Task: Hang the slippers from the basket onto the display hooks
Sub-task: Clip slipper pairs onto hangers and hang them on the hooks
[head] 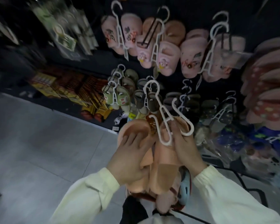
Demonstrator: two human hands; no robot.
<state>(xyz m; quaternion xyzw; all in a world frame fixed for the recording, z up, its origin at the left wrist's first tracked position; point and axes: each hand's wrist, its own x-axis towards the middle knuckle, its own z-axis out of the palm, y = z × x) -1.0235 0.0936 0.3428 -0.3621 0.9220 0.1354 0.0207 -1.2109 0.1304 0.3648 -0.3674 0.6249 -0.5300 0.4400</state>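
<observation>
Before the display hooks (150, 33), peach slippers (164, 156), gripped between left hand (129, 159), right hand (186, 151)

Both forearms, in cream long sleeves (87, 191), reach forward side by side: the left hand (129, 157) clasps the pair of peach foam slippers (162, 175) from the left, and the right hand (184, 147) grips it from the right, fingers curled.

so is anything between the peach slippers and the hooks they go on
Nothing loose shows between the peach slippers and the display hooks. Those ahead already carry pairs, though: the grey pair hangs right behind the white hanger's tip, so a free hook isn't plain.
</observation>
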